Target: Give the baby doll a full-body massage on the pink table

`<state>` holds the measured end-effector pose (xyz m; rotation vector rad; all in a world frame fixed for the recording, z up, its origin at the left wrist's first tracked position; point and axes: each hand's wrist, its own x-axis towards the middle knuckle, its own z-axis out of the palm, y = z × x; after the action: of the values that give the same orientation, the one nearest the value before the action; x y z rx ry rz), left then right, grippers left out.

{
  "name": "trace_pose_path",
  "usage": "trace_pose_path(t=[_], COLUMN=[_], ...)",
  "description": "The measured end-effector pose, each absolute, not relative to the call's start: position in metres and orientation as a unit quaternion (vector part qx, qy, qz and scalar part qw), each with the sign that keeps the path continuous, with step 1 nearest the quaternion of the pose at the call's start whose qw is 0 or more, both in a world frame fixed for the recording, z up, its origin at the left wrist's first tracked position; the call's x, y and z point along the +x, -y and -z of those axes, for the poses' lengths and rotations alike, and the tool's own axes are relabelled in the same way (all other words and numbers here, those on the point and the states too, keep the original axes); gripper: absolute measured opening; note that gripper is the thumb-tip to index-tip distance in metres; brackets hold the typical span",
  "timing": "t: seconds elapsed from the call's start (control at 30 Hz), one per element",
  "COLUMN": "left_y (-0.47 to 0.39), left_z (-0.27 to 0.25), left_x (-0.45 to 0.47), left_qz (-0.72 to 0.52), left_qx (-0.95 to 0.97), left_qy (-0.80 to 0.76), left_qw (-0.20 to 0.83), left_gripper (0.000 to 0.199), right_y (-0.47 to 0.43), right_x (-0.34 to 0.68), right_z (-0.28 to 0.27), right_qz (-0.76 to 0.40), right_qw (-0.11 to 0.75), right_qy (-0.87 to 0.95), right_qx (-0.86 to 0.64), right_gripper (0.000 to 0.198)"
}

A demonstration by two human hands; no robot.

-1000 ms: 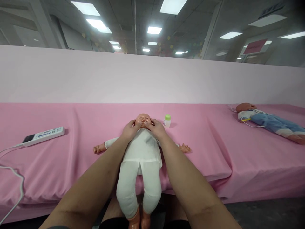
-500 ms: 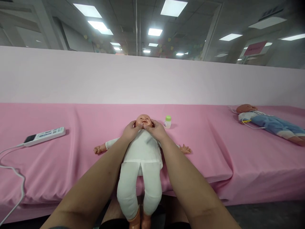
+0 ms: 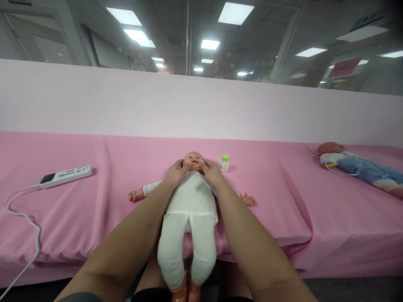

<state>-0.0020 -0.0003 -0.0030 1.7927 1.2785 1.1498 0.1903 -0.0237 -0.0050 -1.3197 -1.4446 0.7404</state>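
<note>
A baby doll (image 3: 190, 197) in a white top and trousers lies on its back on the pink-covered surface. Its arms stretch out sideways, and its feet hang towards me over the front edge. My left hand (image 3: 176, 173) cups the left side of the doll's head (image 3: 193, 157), with the thumb pressed on the cheek. On the other side, my right hand (image 3: 211, 171) holds the head in the same way, its thumb close to the corner of the mouth. The fingers behind the head are hidden. Just right of my right hand stands a small bottle (image 3: 224, 163) with a green cap.
A white power strip (image 3: 67, 175) with a cable lies at the left on the pink cover (image 3: 126, 151). At the far right lies another doll (image 3: 362, 167) in blue clothes, with thin tubing on it. Behind the surface runs a white wall (image 3: 201, 109) with glass above.
My thumbs have slid apart, from the doll's chin up and outward onto its cheeks. Both hands still hold the head. The whole view has shifted slightly.
</note>
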Motion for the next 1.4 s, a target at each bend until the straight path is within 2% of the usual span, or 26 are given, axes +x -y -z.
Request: trace_pose_path(t=[0.3, 0.73, 0.93, 1.17, 1.3, 1.4], left_y=[0.001, -0.003, -0.012, -0.007, -0.001, 0.002], left_z=[0.002, 0.008, 0.014, 0.01, 0.005, 0.001], left_x=[-0.003, -0.002, -0.001, 0.001, 0.0, -0.001], left_qz=[-0.418, -0.427, -0.453, -0.458, -0.444, -0.43], left_qx=[0.687, 0.699, 0.687, 0.68, 0.704, 0.715], left_qy=[-0.509, -0.493, -0.466, -0.473, -0.454, -0.451], left_qw=[0.307, 0.296, 0.324, 0.322, 0.317, 0.315], left_gripper=[0.059, 0.066, 0.056, 0.055, 0.055, 0.058], right_y=[0.03, 0.026, 0.023, 0.017, 0.021, 0.026], right_x=[0.187, 0.188, 0.191, 0.191, 0.191, 0.189], right_z=[0.003, 0.005, 0.006, 0.013, 0.009, 0.004], right_qz=[-0.339, -0.326, -0.317, -0.336, -0.323, -0.316], right_qw=[0.517, 0.511, 0.508, 0.54, 0.521, 0.509], right_qy=[0.591, 0.583, 0.593, 0.568, 0.581, 0.582], right_qx=[-0.518, -0.541, -0.539, -0.522, -0.535, -0.551], right_gripper=[0.067, 0.062, 0.048, 0.054, 0.054, 0.062])
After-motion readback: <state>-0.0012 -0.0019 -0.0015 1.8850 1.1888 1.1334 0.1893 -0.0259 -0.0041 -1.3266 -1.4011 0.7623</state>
